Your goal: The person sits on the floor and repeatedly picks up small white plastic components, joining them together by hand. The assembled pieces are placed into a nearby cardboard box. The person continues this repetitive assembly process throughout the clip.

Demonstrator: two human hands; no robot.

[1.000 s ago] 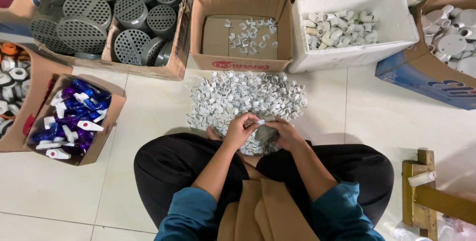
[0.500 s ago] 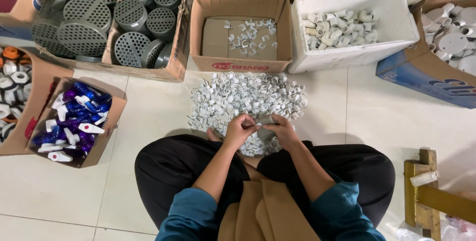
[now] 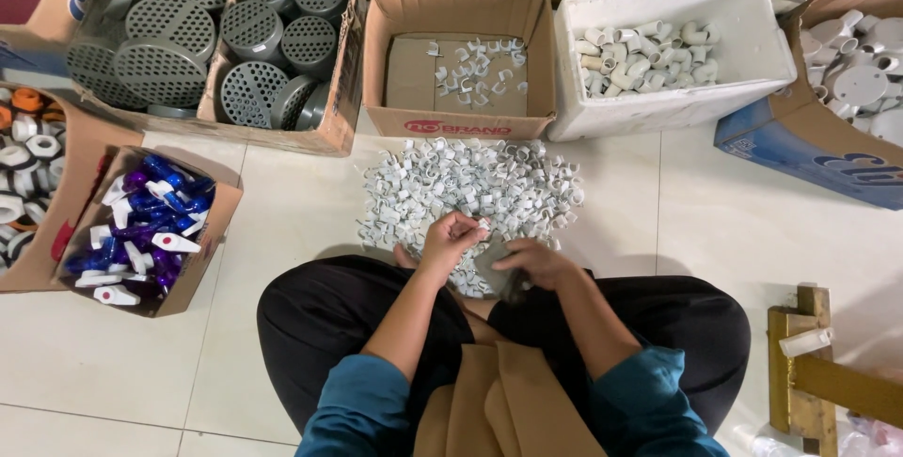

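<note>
white plastic clips [image 3: 470, 189], small and c-shaped with a matte finish, lie heaped on the glossy cream floor tiles [image 3: 282, 222] just ahead of our crossed legs in black trousers [image 3: 320, 316]. we hold our left hand [image 3: 450, 241] curled over the near edge of the heap, thumb and fingertips pinched narrowly on one small white clip [image 3: 483, 224]. our right hand [image 3: 534, 262] sits low beside it, fingers folded around something dark; it is blurred, and we cannot tell what it grips or how tightly. both forearms angle inward from teal sleeves [image 3: 367, 410].

an open cardboard box [image 3: 458, 67] stands just beyond the heap, a thin scatter of the same clips on its bottom. beside it a white foam box [image 3: 677, 53] holds short white pipe elbows. to the left, cartons [image 3: 216, 43] carry round grey perforated drain covers, stacked on edge, and a small carton [image 3: 141, 227] holds blue and white handled pieces. a blue box [image 3: 818, 81] of white round fittings fills the right corner, and a wooden frame [image 3: 814, 377] stands near our right knee. bare tile lies open on either side of the heap and between it and the boxes.
</note>
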